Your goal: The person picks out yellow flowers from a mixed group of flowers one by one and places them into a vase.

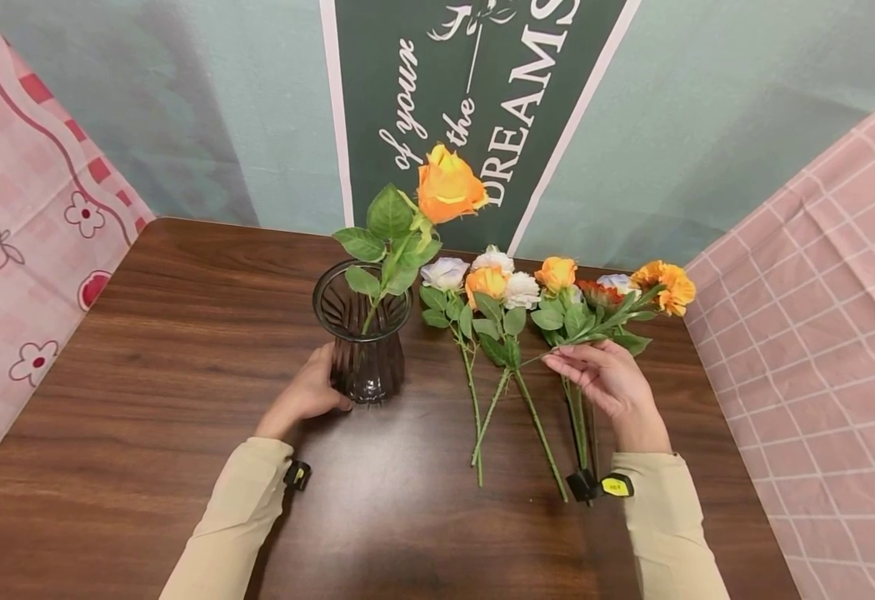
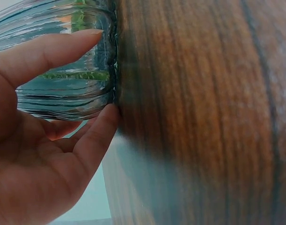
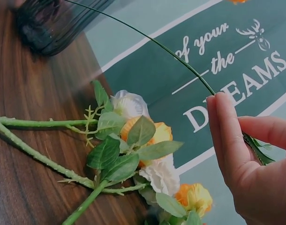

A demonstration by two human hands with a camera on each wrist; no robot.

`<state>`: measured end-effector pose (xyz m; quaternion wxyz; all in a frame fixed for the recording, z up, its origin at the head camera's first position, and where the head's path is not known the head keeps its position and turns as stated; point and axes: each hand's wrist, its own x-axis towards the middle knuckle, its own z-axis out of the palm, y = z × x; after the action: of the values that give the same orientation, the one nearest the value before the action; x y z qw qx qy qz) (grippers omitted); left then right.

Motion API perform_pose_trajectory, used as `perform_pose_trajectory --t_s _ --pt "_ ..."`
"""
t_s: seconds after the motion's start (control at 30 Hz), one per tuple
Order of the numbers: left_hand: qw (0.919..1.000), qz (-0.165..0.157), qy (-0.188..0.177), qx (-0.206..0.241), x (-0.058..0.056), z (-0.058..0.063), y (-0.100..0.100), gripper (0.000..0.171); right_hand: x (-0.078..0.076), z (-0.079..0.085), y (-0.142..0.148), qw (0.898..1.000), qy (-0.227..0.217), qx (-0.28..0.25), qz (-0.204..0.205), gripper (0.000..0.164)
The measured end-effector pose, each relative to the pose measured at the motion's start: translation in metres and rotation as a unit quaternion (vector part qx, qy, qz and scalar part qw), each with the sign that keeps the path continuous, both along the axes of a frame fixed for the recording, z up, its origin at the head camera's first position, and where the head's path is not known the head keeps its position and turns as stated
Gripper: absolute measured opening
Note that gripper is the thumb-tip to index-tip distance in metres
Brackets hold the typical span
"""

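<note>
A dark, ribbed glass vase (image 1: pixel 368 367) stands on the table with one yellow-orange rose (image 1: pixel 450 185) upright in it. My left hand (image 1: pixel 308 390) holds the vase low on its left side, thumb across the glass and fingers around the base, as the left wrist view shows. Between thumb and fingertips, my right hand (image 1: pixel 608 379) pinches a thin green stem (image 3: pixel 180 60). The stem's bare end bends toward the vase. Narrow leaves (image 1: pixel 617 317) run from the hand toward an orange-yellow ruffled flower (image 1: pixel 670 287) at the right.
Right of the vase lie several artificial flowers, including a lavender bloom (image 1: pixel 445 273), an orange rose (image 1: pixel 487 283) and a white bloom (image 1: pixel 522 291), their stems (image 1: pixel 538 433) toward me. A lettered green banner (image 1: pixel 475 125) hangs behind; pink cloths (image 1: pixel 827 333) flank the table (image 1: pixel 145 400).
</note>
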<state>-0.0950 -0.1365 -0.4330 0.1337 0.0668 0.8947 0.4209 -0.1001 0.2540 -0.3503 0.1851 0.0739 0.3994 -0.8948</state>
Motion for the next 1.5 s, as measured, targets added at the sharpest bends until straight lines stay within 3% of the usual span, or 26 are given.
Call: perform_pose_trajectory --t_s 0.7,1.5 --pt "1.0000 -0.002 0.006 0.003 0.000 -0.002 -0.001 0.090 -0.002 0.029 -0.006 0.999 0.037 -0.018 -0.012 0.029" --pt "1.0000 -0.004 0.001 0.000 0.000 0.000 -0.001 0.090 -0.009 0.076 -0.018 0.991 0.120 -0.065 -0.006 0.028"
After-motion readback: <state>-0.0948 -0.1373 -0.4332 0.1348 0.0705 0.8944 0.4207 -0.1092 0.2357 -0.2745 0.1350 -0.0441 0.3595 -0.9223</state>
